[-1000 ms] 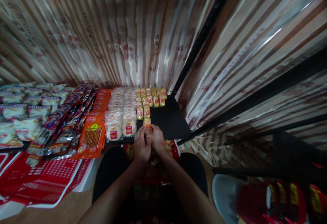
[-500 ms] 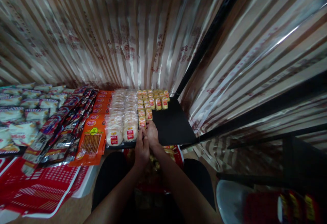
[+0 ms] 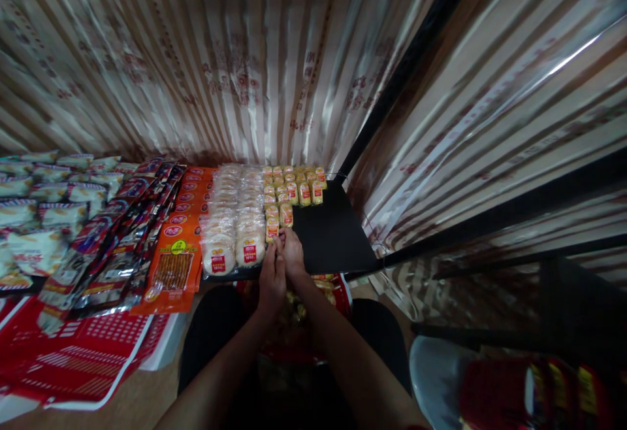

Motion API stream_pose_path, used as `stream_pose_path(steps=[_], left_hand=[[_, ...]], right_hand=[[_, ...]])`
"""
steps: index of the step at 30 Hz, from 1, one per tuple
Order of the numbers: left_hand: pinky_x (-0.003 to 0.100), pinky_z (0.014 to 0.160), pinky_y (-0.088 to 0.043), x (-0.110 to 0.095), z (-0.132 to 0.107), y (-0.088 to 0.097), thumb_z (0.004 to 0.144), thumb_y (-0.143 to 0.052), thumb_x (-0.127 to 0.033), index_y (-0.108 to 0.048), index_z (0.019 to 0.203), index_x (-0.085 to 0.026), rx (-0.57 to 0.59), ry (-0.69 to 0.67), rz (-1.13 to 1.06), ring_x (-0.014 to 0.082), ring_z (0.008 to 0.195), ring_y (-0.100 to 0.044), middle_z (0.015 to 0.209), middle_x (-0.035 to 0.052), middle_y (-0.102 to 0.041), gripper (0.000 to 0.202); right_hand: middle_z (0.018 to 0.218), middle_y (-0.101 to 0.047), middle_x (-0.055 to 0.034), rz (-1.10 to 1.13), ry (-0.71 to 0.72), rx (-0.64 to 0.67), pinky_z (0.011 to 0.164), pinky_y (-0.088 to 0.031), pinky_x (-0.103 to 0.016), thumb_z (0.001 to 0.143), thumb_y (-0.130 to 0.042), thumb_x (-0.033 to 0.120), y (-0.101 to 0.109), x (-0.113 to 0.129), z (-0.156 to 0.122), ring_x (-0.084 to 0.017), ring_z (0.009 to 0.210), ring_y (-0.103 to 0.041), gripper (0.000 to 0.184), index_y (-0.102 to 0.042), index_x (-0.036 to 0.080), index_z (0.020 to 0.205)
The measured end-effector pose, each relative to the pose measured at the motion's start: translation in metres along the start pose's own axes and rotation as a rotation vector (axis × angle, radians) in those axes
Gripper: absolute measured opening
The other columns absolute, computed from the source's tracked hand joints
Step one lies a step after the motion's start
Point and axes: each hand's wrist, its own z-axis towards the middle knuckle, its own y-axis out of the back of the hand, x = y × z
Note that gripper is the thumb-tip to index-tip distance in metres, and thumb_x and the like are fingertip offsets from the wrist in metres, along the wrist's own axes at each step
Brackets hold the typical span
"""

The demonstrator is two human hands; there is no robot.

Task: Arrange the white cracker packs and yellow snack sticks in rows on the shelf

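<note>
Side by side at the front edge of the black shelf (image 3: 333, 234), my two hands touch or nearly touch each other. My left hand (image 3: 273, 273) has its fingers together, pointing at the nearest small yellow snack pack (image 3: 272, 228). My right hand (image 3: 292, 253) is curled close to the same row, its fingertips just below another yellow pack (image 3: 286, 215). Whatever lies between the fingers is hidden. Behind them stand several rows of these yellow packs with red labels. Just left are two columns of clear-wrapped round white crackers (image 3: 250, 248).
Orange snack bags (image 3: 174, 260), dark foil packets (image 3: 117, 260) and white bags (image 3: 39, 250) fill the shelf leftward. A red basket (image 3: 93, 358) sits below them; another red basket (image 3: 347, 296) with yellow packs is under my arms. A black post (image 3: 375, 113) rises at the shelf's right corner.
The view has shifted slightly. Both hands stay together at the front of the yellow row, with hardly any movement.
</note>
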Motion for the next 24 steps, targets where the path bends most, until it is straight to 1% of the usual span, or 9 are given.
stream_pose_path(steps=[5, 8, 11, 13, 15, 18, 20, 22, 24], left_hand=[[0.034, 0.112, -0.022, 0.001, -0.001, 0.002, 0.09, -0.032, -0.028, -0.046, 0.128, -0.016, 0.011, -0.027, 0.044, 0.0176, 0.132, -0.033, 0.134, 0.0075, -0.049, 0.043], [0.034, 0.112, -0.024, 0.002, -0.003, 0.004, 0.089, -0.032, -0.027, -0.05, 0.123, -0.015, -0.009, -0.05, 0.083, 0.0176, 0.13, -0.036, 0.132, 0.0083, -0.05, 0.04], [0.035, 0.106, -0.033, 0.003, -0.01, 0.008, 0.089, -0.032, -0.025, -0.053, 0.117, -0.013, -0.046, -0.071, 0.114, 0.0183, 0.122, -0.045, 0.127, 0.0113, -0.053, 0.037], [0.034, 0.1, -0.04, 0.002, -0.019, 0.011, 0.088, -0.034, -0.024, -0.055, 0.111, -0.015, -0.04, -0.077, 0.139, 0.0182, 0.112, -0.052, 0.118, 0.0111, -0.058, 0.033], [0.032, 0.093, -0.044, 0.002, -0.031, 0.012, 0.086, -0.036, -0.02, -0.059, 0.103, -0.018, 0.01, -0.087, 0.18, 0.0174, 0.1, -0.057, 0.105, 0.0086, -0.063, 0.029], [0.03, 0.09, -0.045, 0.009, -0.05, 0.007, 0.082, -0.036, -0.013, -0.062, 0.093, -0.019, 0.182, -0.107, 0.258, 0.0166, 0.093, -0.059, 0.096, 0.0066, -0.065, 0.03], [0.031, 0.09, -0.044, 0.023, -0.063, 0.001, 0.08, -0.037, -0.012, -0.063, 0.093, -0.019, 0.36, -0.044, 0.35, 0.0175, 0.094, -0.059, 0.098, 0.0071, -0.066, 0.03], [0.034, 0.09, -0.044, 0.041, -0.073, -0.005, 0.078, -0.042, -0.015, -0.064, 0.091, -0.019, 0.547, 0.108, 0.473, 0.0203, 0.094, -0.061, 0.098, 0.0091, -0.067, 0.026], [0.037, 0.084, -0.046, 0.06, -0.08, -0.009, 0.073, -0.051, -0.018, -0.066, 0.081, -0.018, 0.623, 0.204, 0.515, 0.0242, 0.085, -0.064, 0.088, 0.0122, -0.069, 0.017]], right_hand=[[0.086, -0.059, -0.0043, 0.025, 0.017, 0.042, 0.077, -0.046, -0.027, 0.081, -0.048, 0.021, 0.001, -0.001, 0.0, -0.015, 0.078, -0.056, 0.022, -0.057, 0.017, 0.1], [0.092, -0.059, -0.0059, 0.099, 0.006, -0.022, 0.078, -0.047, -0.025, 0.081, -0.048, 0.022, 0.002, -0.005, -0.007, -0.014, 0.077, -0.058, 0.027, -0.056, 0.015, 0.106], [0.096, -0.061, -0.0079, 0.193, 0.003, -0.116, 0.077, -0.047, -0.024, 0.085, -0.043, 0.027, 0.009, -0.012, -0.026, -0.013, 0.077, -0.059, 0.027, -0.057, 0.014, 0.105], [0.093, -0.063, -0.0072, 0.257, -0.006, -0.139, 0.072, -0.048, -0.023, 0.088, -0.038, 0.031, 0.016, -0.02, -0.045, -0.012, 0.073, -0.06, 0.029, -0.056, 0.014, 0.104], [0.088, -0.065, -0.0057, 0.289, -0.025, -0.137, 0.067, -0.048, -0.023, 0.089, -0.034, 0.034, 0.023, -0.032, -0.066, -0.012, 0.069, -0.061, 0.032, -0.055, 0.015, 0.106], [0.087, -0.067, -0.0061, 0.175, -0.073, -0.141, 0.073, -0.048, -0.025, 0.09, -0.034, 0.035, 0.029, -0.057, -0.095, -0.015, 0.078, -0.062, 0.032, -0.057, 0.017, 0.101], [0.091, -0.068, -0.0072, 0.007, -0.123, -0.028, 0.077, -0.046, -0.027, 0.09, -0.034, 0.031, 0.027, -0.076, -0.109, -0.017, 0.083, -0.062, 0.03, -0.059, 0.017, 0.099], [0.096, -0.068, -0.0082, -0.167, -0.155, 0.233, 0.08, -0.045, -0.027, 0.088, -0.037, 0.024, 0.02, -0.094, -0.121, -0.017, 0.088, -0.062, 0.028, -0.061, 0.017, 0.1], [0.096, -0.069, -0.0084, -0.266, -0.17, 0.473, 0.078, -0.046, -0.025, 0.084, -0.042, 0.02, 0.011, -0.108, -0.131, -0.017, 0.089, -0.063, 0.025, -0.063, 0.017, 0.097]])
